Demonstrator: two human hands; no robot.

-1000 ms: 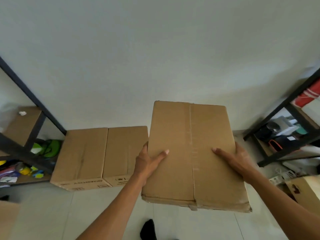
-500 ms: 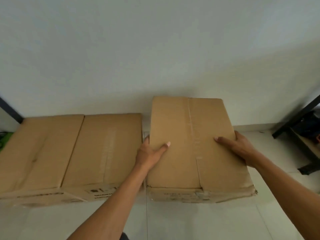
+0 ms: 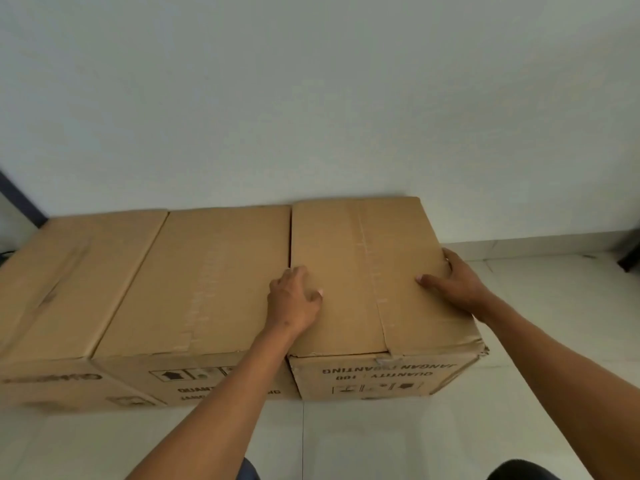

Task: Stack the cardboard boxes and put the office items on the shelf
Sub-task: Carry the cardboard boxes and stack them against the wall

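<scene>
Three brown cardboard boxes stand side by side on the floor against the white wall. The right box (image 3: 353, 258) sits flush against the middle box (image 3: 207, 271), and the left box (image 3: 69, 271) runs off the left edge of the view. My left hand (image 3: 294, 299) lies on top of the right box at its left edge, thumb spread, fingers next to the seam. My right hand (image 3: 453, 285) holds the same box's right edge, with the thumb on top and the fingers wrapped over the side. No office items are in view.
A dark shelf post (image 3: 17, 199) shows at the far left. Part of a black shelf foot (image 3: 630, 258) pokes in at the right edge. Pale floor tiles (image 3: 381, 441) spread in front of the boxes and to their right.
The box I carried in the air has come down onto the floor and now stands tight against the middle box. My left hand has shifted from its side onto its top.
</scene>
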